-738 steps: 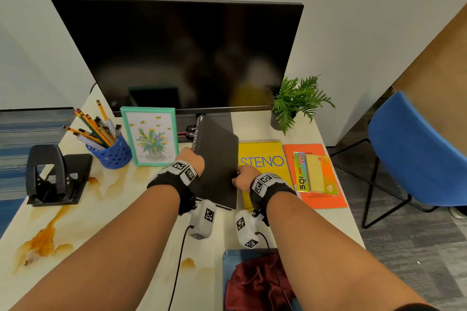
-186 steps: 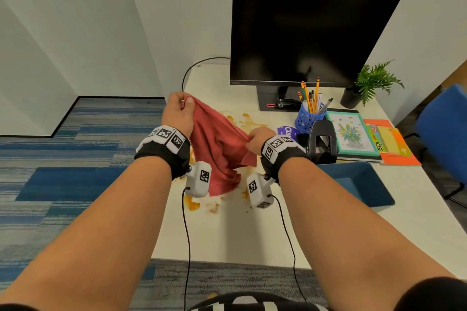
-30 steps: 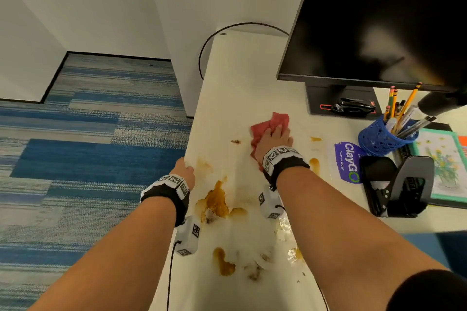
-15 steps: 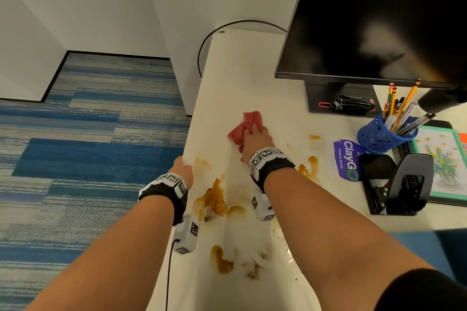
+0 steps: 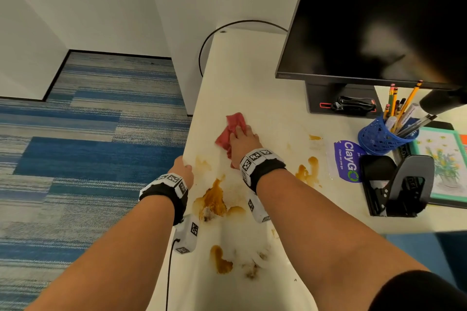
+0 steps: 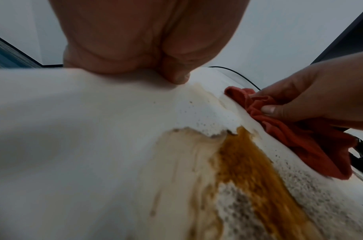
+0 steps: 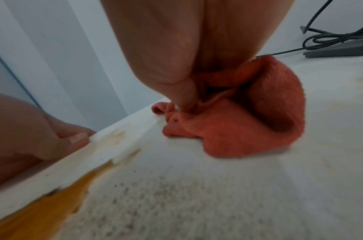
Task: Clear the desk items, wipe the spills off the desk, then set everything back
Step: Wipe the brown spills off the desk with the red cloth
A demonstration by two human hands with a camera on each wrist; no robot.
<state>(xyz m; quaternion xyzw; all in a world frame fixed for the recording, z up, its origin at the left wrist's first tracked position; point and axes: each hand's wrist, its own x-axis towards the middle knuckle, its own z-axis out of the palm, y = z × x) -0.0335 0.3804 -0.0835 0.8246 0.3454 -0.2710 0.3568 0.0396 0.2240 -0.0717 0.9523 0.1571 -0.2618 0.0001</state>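
My right hand [image 5: 242, 137] presses a bunched red cloth [image 5: 228, 129] onto the white desk [image 5: 242, 76], thumb and fingers gathered into its folds [image 7: 248, 129]. The cloth sits near the desk's left edge, just beyond a large orange-brown spill [image 5: 213, 201]. Smaller spills lie to the right [image 5: 307, 171] and nearer to me [image 5: 222, 262]. My left hand [image 5: 184, 168] holds the desk's left edge, thumb on top [image 7: 75, 139], its other fingers hidden below the edge.
A black monitor [image 5: 379, 20] stands at the right with a stapler [image 5: 353, 105] on its base. A blue pencil cup [image 5: 381, 137], a hole punch [image 5: 400, 184], a framed flower picture [image 5: 446, 161] and a ClayGo sticker [image 5: 346, 159] crowd the right. A cable [image 5: 227, 30] loops at the back.
My right hand has slid the red cloth leftward across the desk, toward the left edge. The left hand has stayed on the edge.
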